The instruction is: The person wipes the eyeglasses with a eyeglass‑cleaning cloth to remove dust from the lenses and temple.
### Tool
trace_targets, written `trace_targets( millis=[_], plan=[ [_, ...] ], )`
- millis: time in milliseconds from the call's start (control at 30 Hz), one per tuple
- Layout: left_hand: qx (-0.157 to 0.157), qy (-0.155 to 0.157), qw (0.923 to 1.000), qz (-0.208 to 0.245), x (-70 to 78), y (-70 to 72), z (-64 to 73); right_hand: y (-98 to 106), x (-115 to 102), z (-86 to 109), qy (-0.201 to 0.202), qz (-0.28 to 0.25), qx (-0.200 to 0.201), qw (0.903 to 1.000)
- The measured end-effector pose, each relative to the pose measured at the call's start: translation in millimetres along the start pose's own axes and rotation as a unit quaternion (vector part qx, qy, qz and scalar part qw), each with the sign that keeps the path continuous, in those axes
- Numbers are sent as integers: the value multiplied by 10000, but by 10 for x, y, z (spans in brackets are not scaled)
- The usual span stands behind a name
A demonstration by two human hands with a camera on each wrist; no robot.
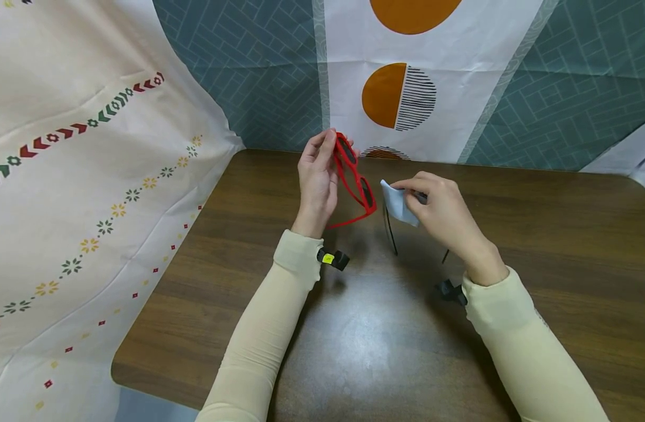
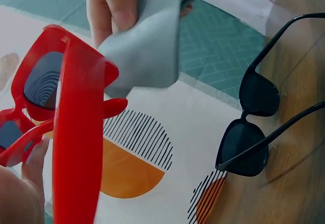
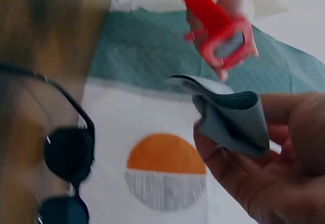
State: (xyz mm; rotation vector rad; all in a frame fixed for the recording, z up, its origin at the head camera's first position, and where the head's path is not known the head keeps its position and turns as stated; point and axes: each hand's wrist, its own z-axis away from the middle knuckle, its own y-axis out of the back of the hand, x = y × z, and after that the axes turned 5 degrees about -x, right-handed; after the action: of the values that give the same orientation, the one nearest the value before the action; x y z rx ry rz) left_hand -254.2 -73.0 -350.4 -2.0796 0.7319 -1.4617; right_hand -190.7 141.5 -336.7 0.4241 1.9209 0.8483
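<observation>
Red-framed sunglasses [image 1: 366, 193] with dark lenses are held up by my left hand [image 1: 317, 176], fingers pinching the frame near its far end. Their temple arms point back toward me, one large in the left wrist view. My right hand [image 1: 441, 205] pinches a folded light blue cloth [image 1: 399, 203] between thumb and fingers, a little to the right of the red sunglasses and apart from them in the head view. Black sunglasses [image 2: 254, 142] rest on the table behind the cloth; in the head view mostly their temple arms [image 1: 390, 231] show, the rest hidden by the cloth and right hand.
Beneath both hands lies the brown wooden table [image 1: 565, 264]. A patterned curtain [image 1: 248, 76] in teal and white hangs along its far edge. Cream embroidered fabric [image 1: 64, 193] drapes down the left side.
</observation>
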Motion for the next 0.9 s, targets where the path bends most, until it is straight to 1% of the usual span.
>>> trace_targets(
  millis=[100,167,233,367,467,533,633,733,833,900],
  plan=[
    [106,-195,9997,-98,0,4,7,-67,-7,-24,-411,-422,1,9983],
    [180,-294,9992,-177,0,6,10,-107,-18,-35,-672,-756,-45,9949],
    [244,-385,9988,-193,1,3,11,-135,-32,-40,-839,-1069,-83,9907],
    [474,-541,9972,-201,1,-5,13,-180,-46,-40,-903,-1606,-39,9829],
    [657,-689,9953,-189,1,-9,7,-203,-45,-38,-945,-1867,-16,9779],
    [778,-785,9937,-193,-1,-7,0,-209,-51,-38,-1039,-2080,-12,9726],
    [981,-915,9907,-239,-10,-6,-3,-214,-69,-32,-1183,-2507,-7,9608],
    [1154,-1013,9876,-324,-19,-8,10,-234,-95,-27,-1292,-3096,1,9421],
    [1165,-1102,9865,-346,-35,-18,24,-269,-112,-28,-1332,-3454,32,9289],
    [1131,-1135,9865,-331,-47,-32,33,-290,-117,-31,-1361,-3565,110,9243]
  ],
)
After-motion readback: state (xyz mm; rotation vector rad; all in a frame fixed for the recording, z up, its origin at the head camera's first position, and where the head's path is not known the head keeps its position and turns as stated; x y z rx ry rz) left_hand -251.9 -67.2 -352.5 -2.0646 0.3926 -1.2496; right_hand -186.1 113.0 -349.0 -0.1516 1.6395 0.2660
